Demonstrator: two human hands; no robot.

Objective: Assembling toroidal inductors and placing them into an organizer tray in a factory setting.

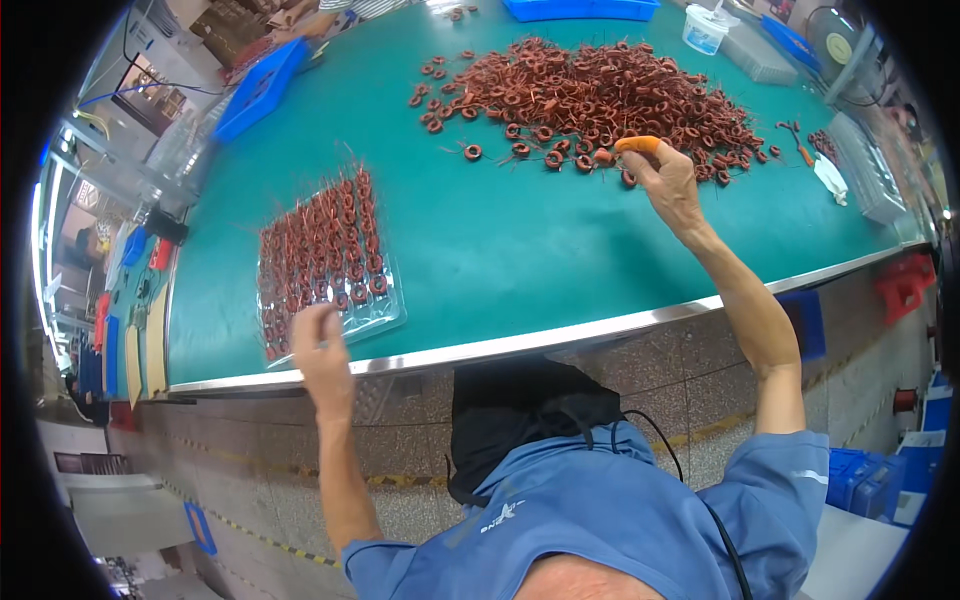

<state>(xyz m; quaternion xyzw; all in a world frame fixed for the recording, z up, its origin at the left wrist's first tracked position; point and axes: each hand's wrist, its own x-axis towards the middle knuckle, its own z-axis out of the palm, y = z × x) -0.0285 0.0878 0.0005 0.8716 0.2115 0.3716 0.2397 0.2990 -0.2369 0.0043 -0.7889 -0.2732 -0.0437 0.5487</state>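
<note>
A loose heap of small reddish-brown wire-wound ring coils (600, 90) with thin wire ends covers the far right of the green table. At its near edge is my right hand (665, 180), an orange cover on its index finger. Finger and thumb pinch together at a single ring coil (603, 157). On the left, a clear plastic tray (385, 312) holds rows of the same coils, their wire ends sticking up. My left hand (322, 350) hovers over the tray's near edge, its fingers curled and smeared by motion; whether anything is in them is hidden.
Blue trays (262, 90) lie along the table's far and left edges. A white tub (706, 30), stacked clear trays (868, 170) and orange-handled cutters (803, 150) are on the right. A metal strip (520, 346) edges the table's near side.
</note>
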